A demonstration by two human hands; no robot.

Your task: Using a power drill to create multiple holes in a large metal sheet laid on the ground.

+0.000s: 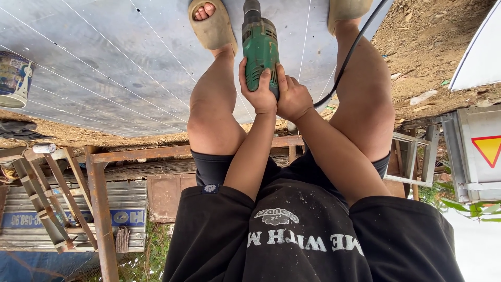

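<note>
Both hands are seen from the head camera, in a picture that appears upside down, wrapped around one tool. By the left hand (259, 94) the rear grip of a green electric drill (260, 49) is clasped, with the thumb laid up the green body and the fingers curled around the handle. Against it the right hand (294, 99) is pressed, its fingers closed over the same grip from the other side. The drill is held between the knees, its chuck pointed at a large grey sheet (104, 68) crossed by thin pale lines. On this sheet two feet in tan slippers (211, 26) are planted, one on either side of the tool. A black cable (344, 68) is led from the drill across the right knee.

At the left edge, on the sheet, a round can (14, 78) with a blue and white label is set. Below it, a blue rectangular sign (31, 219) is fixed on corrugated metal behind a rusty steel frame (99, 209). At the right edge, a grey metal box (477, 156) is marked with a yellow triangle bordered in red. Brown earth (433, 52) is spread beside the sheet.
</note>
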